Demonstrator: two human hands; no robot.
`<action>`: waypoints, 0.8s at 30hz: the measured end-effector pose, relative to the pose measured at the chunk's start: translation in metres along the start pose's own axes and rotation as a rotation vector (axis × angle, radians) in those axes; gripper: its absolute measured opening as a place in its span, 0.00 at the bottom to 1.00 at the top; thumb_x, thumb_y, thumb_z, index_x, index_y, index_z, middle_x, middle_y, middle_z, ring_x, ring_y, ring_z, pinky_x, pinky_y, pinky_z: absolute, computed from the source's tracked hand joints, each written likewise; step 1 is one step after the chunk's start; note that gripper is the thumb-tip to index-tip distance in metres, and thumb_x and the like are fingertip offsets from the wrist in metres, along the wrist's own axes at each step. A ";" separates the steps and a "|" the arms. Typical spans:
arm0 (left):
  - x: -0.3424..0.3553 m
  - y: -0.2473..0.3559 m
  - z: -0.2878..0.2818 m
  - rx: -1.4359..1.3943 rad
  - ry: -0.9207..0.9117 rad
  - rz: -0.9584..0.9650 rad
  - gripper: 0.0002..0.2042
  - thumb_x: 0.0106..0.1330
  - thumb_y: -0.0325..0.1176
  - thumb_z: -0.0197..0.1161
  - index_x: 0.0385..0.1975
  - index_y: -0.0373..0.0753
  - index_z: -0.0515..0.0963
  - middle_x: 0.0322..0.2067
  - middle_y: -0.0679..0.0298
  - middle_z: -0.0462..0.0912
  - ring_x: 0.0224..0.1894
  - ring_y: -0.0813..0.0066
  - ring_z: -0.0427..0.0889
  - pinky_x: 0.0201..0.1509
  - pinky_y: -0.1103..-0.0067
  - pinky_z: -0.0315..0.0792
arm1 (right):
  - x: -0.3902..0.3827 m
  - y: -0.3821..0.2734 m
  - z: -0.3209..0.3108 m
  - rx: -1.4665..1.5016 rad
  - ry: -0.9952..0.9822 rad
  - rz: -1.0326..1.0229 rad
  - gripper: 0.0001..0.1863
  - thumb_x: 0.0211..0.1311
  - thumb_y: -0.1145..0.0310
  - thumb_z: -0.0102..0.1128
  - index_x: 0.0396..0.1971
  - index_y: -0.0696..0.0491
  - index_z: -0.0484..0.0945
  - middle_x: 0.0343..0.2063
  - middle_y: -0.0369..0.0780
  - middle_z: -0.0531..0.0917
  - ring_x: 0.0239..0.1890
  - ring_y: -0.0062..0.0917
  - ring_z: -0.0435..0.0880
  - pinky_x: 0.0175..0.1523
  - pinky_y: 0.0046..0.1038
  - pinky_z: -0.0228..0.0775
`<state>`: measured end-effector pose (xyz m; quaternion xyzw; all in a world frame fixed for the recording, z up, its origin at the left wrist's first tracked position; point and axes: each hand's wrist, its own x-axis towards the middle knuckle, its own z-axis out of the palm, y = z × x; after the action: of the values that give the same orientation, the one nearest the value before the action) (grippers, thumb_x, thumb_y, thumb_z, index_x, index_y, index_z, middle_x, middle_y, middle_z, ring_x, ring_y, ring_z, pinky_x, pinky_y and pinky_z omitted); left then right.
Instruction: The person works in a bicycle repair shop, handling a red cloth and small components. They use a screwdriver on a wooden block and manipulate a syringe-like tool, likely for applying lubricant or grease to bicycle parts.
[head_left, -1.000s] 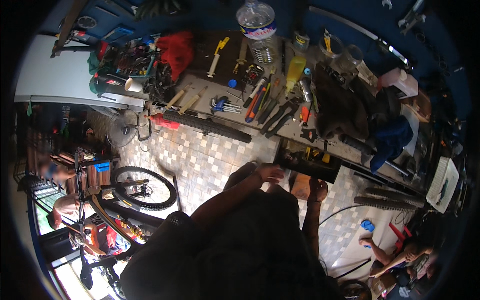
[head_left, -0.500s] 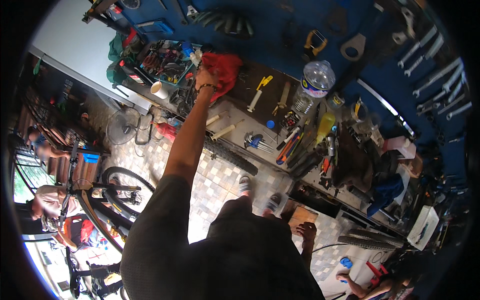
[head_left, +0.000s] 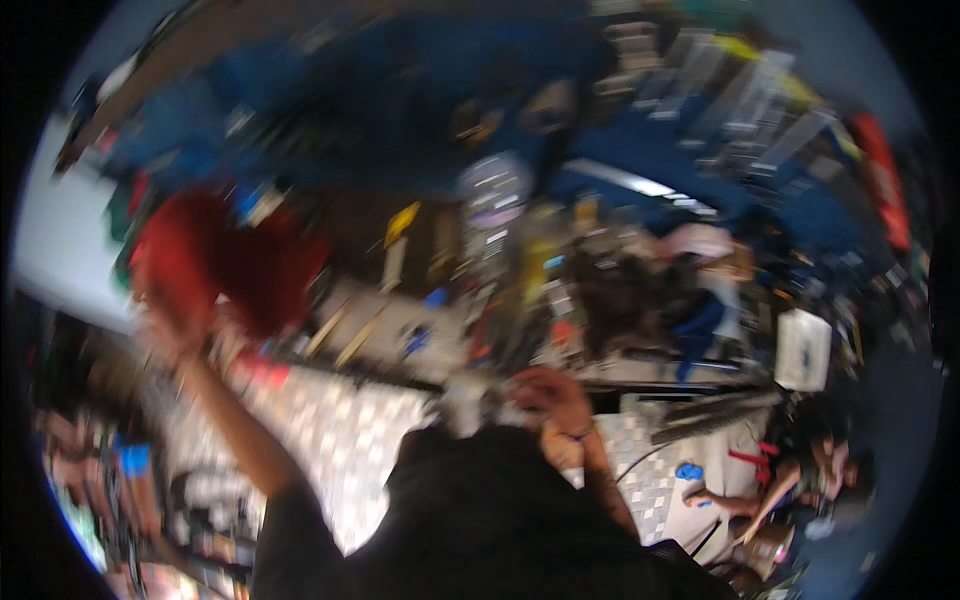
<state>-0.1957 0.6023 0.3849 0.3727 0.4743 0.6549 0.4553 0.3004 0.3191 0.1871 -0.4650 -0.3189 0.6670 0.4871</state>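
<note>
Your right hand (head_left: 555, 400) is by the front edge of the bench (head_left: 445, 325), beside a pale, blurred thing (head_left: 462, 402); I can't tell if your fingers grip it. Your left hand (head_left: 175, 325) clutches the red cloth (head_left: 190, 240) at the bench's left end. Farther off are 2 containers, a yellow bottle (head_left: 536, 268) and a large clear bottle (head_left: 493, 190), contents and label writing too blurred to read
</note>
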 end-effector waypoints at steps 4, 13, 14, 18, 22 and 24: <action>-0.082 0.006 0.017 0.099 -0.174 0.049 0.22 0.75 0.38 0.57 0.66 0.40 0.75 0.61 0.54 0.82 0.65 0.54 0.78 0.74 0.61 0.67 | 0.035 -0.076 0.051 0.019 -0.205 -0.358 0.11 0.77 0.74 0.60 0.54 0.58 0.78 0.49 0.41 0.84 0.49 0.26 0.88 0.56 0.32 0.85; -0.182 -0.105 0.179 0.005 -1.091 -0.439 0.22 0.75 0.37 0.57 0.66 0.39 0.75 0.61 0.54 0.81 0.65 0.54 0.79 0.73 0.61 0.68 | -0.025 -0.165 0.189 -0.368 0.117 -1.424 0.15 0.73 0.61 0.68 0.47 0.57 0.85 0.42 0.48 0.88 0.42 0.44 0.87 0.52 0.44 0.72; -0.190 -0.111 0.190 -0.013 -1.189 -0.472 0.22 0.75 0.37 0.57 0.66 0.38 0.75 0.61 0.53 0.81 0.65 0.55 0.79 0.73 0.61 0.69 | -0.034 -0.162 0.178 -0.563 0.175 -1.434 0.14 0.73 0.65 0.67 0.48 0.61 0.84 0.44 0.52 0.87 0.45 0.49 0.84 0.51 0.44 0.73; -0.218 -0.128 0.219 -0.047 -1.516 -0.591 0.22 0.75 0.37 0.58 0.66 0.38 0.75 0.62 0.53 0.81 0.64 0.55 0.79 0.72 0.61 0.69 | -0.053 -0.136 0.190 -0.604 0.744 -1.269 0.08 0.65 0.76 0.70 0.42 0.54 0.85 0.47 0.37 0.78 0.50 0.29 0.79 0.58 0.34 0.68; -0.249 -0.144 0.231 -0.051 -1.762 -0.708 0.22 0.75 0.36 0.58 0.66 0.37 0.74 0.62 0.53 0.81 0.64 0.55 0.79 0.72 0.62 0.70 | -0.077 -0.098 0.196 -0.439 1.042 -1.104 0.06 0.66 0.76 0.69 0.42 0.54 0.86 0.55 0.41 0.72 0.56 0.32 0.76 0.63 0.34 0.67; -0.275 -0.151 0.229 -0.055 -1.876 -0.808 0.22 0.75 0.36 0.58 0.66 0.37 0.74 0.62 0.53 0.81 0.64 0.55 0.79 0.72 0.62 0.71 | -0.104 -0.082 0.207 -0.381 1.175 -1.006 0.03 0.66 0.75 0.68 0.38 0.54 0.86 0.57 0.43 0.72 0.59 0.33 0.75 0.65 0.33 0.66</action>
<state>0.1367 0.4265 0.2868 0.5370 0.0017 -0.0925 0.8385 0.1461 0.2531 0.3672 -0.6161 -0.2901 -0.0530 0.7304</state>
